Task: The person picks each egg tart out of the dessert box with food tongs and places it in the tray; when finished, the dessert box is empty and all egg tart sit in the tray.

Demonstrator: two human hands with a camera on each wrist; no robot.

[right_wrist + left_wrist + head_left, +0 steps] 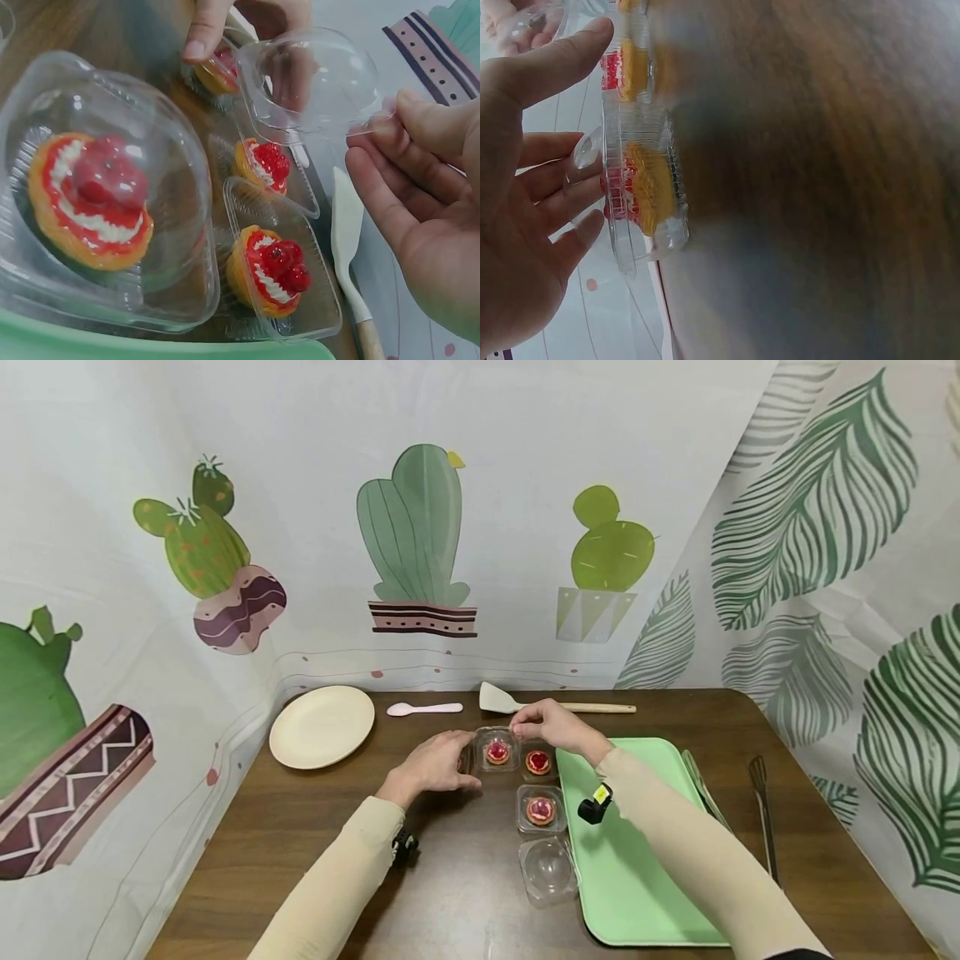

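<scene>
My right hand (557,727) pinches the edge of a clear domed plastic lid (319,79). In the head view that lid overlaps the middle red-topped tart (497,753), which sits in a clear plastic tray. My left hand (437,763) is at the leftmost boxed tart (651,187), its fingers at the clear dome and its thumb spread apart. The hand partly hides this box in the head view. Right of the middle tart stands another tart (274,274) in a clear tray, its top uncovered. Nearer me, a tart (94,199) sits beneath a clear dome.
A loose clear lid (550,870) lies at the near left edge of the green tray (637,877). At the back are a cream plate (322,727), a pink spoon (425,709) and a white spatula (498,699). Tongs (708,789) and a whisk (763,814) lie right.
</scene>
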